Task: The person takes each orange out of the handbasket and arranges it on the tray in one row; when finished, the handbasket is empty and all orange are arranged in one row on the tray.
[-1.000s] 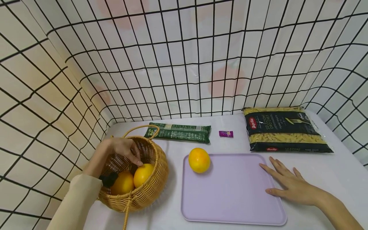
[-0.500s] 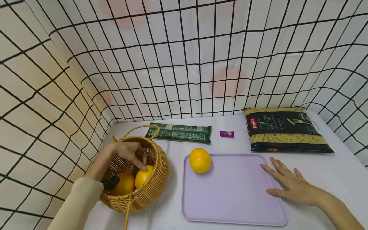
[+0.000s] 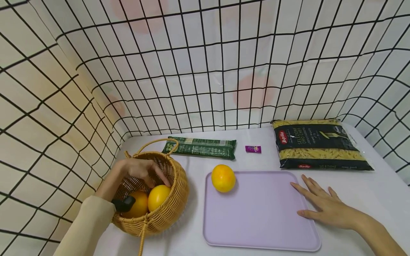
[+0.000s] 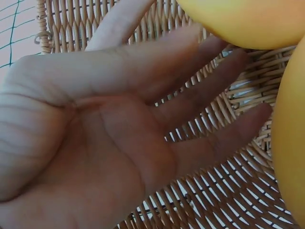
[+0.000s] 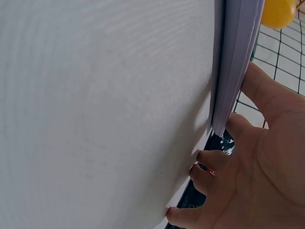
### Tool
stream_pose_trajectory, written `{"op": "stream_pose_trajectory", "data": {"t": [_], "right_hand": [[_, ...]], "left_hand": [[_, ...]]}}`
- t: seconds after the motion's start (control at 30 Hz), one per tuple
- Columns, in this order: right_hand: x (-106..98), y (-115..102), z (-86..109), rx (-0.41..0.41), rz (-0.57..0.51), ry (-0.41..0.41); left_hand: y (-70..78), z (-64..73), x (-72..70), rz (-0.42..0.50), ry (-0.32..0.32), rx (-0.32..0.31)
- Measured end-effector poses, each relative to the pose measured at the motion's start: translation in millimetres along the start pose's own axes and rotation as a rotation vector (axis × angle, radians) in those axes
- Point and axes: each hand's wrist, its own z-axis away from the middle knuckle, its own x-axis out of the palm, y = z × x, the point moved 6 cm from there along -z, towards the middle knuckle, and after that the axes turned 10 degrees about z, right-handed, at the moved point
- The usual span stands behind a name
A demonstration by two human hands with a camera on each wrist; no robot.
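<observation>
My left hand [image 3: 137, 170] reaches down into a wicker basket [image 3: 176, 204] at the left. Inside lie two oranges, a brighter one [image 3: 159, 198] to the right and another [image 3: 137, 205] beside it, partly hidden by a black wrist strap. One finger extends to the top of the brighter orange. In the left wrist view the hand's [image 4: 119, 114] fingers are spread and not wrapped round either fruit. My right hand [image 3: 333, 209] has its fingers splayed, thumb and index at the right edge of a lilac tray [image 3: 262, 213]. A third orange [image 3: 223, 178] sits at the tray's far left corner.
Behind the tray lie a green packet [image 3: 205, 148], a small purple sachet [image 3: 253, 149] and a large bag of penne pasta [image 3: 320, 144]. Black wire mesh [image 3: 221, 74] walls the back and sides. The basket's handle [image 3: 157, 141] arches at its far rim.
My left fingers have shifted over the brighter orange, from thumb and finger on its top to a finger at its far side. That orange has moved slightly left. My right hand stays put.
</observation>
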Motion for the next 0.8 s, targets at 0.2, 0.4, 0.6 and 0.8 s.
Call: {"op": "stream_pose_trajectory", "data": {"t": [0.2, 0.4, 0.6, 0.8], "right_hand": [[0.0, 0.0, -0.3, 0.006, 0.001, -0.009], [-0.4, -0.1, -0.8, 0.008, 0.008, -0.010], [-0.8, -1.0, -0.7, 0.007, 0.003, -0.011], [-0.5, -0.9, -0.7, 0.005, 0.004, -0.010]], "left_hand": [[-1.1, -1.3, -1.3, -0.050, 0.069, -0.044], [-2.2, -4.8, 0.1, -0.007, 0.036, -0.018], [-2.8, -6.6, 4.7, 0.098, -0.066, -0.002], [-6.8, -8.2, 8.6, 0.141, -0.107, -0.060]]}}
